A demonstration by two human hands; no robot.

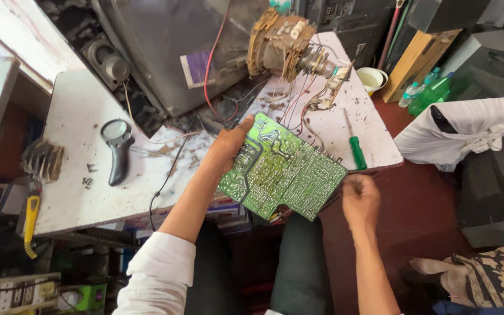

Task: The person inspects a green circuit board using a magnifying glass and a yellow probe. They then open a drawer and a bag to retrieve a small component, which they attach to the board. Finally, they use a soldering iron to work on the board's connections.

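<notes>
- Nearest, the right hand (361,200) pinches the lower right edge of a green circuit board (284,169), fingers curled at its corner.
- Just beyond, the left hand (228,146) grasps the board's upper left edge, thumb on the solder side; the board is tilted, held above the lap and the table's near edge.
- Thin wires (298,105) run from the board's far edge up toward a coil assembly (281,41) on the neck of a grey picture tube (170,52).
- On the worn white table (77,175), a green-handled screwdriver (357,150) lies just right of the board; a black magnifying glass (116,146) lies well to the left, small screws (87,175) near it.
- Farther right, past the table, stand a white cup (372,79) and green plastic bottles (433,90).
</notes>
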